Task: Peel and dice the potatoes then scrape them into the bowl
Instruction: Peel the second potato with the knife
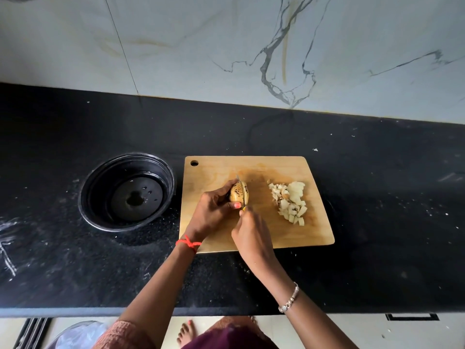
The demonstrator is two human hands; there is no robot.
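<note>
A wooden cutting board [266,233] lies on the black counter. A brown, speckled potato [237,191] sits on the board's middle, and my left hand [214,210] grips it from the left with fingers curled round it. My right hand [251,230] grips a knife by its handle; the knife's blade [240,190] is sunk into the potato, only its thin back edge showing. To the right on the board lies a pile of pale diced potato [290,202]. A black bowl [127,191] stands left of the board, holding no potato.
The black counter [377,222] runs wide on both sides of the board, with small white specks on it. A marble-patterned wall [226,46] rises behind. Below the counter's front edge I see a foot and a plastic-lined bin [80,335] on the floor.
</note>
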